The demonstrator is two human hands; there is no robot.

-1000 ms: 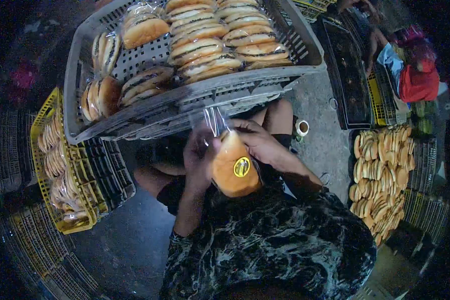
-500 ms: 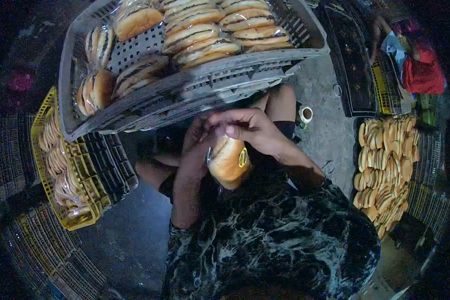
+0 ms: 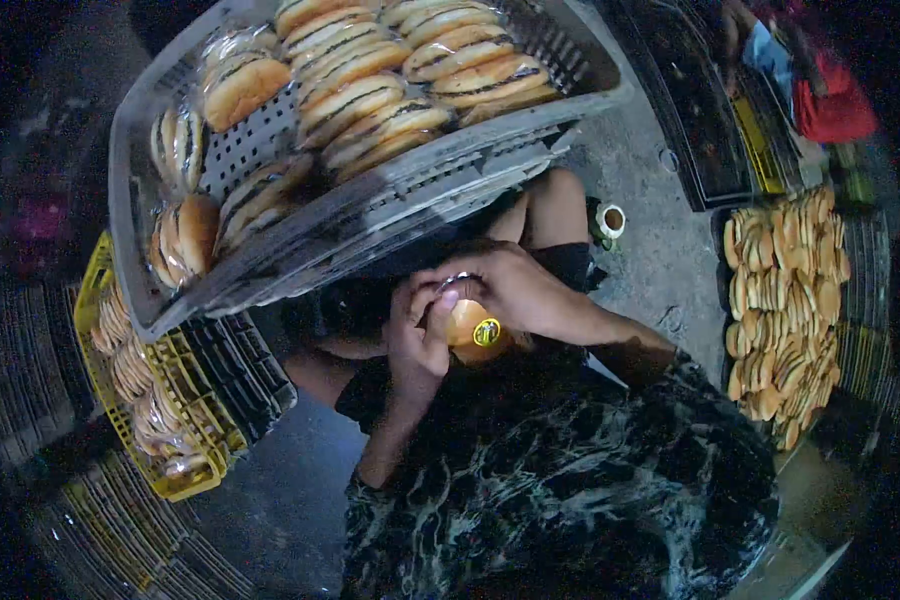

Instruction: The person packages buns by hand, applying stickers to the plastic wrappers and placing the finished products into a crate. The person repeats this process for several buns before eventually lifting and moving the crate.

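Note:
A golden bun [image 3: 463, 322] in a clear plastic wrapper with a round yellow label is held in front of my lap. My left hand [image 3: 417, 325] closes around its left side, with the thumb lying along the wrapper. My right hand [image 3: 490, 278] is curled over the far end of the bun and gathers shiny plastic there. Fingers of both hands meet at that end, so the wrapper's mouth is mostly hidden. Just beyond my hands stands a grey crate [image 3: 490, 145] holding rows of wrapped buns with dark filling [image 3: 360, 105].
At left is a yellow crate [image 3: 185, 480] of wrapped buns beside dark stacked crates. Many unwrapped buns [image 3: 785, 300] lie in rows at right. A cup [image 3: 610, 220] stands on the floor near my knee. Another person in red [image 3: 835, 105] is at upper right.
My left hand has come down around the bun's side, and the bun is now more covered by my hands. The view has tilted, shifting the crates slightly.

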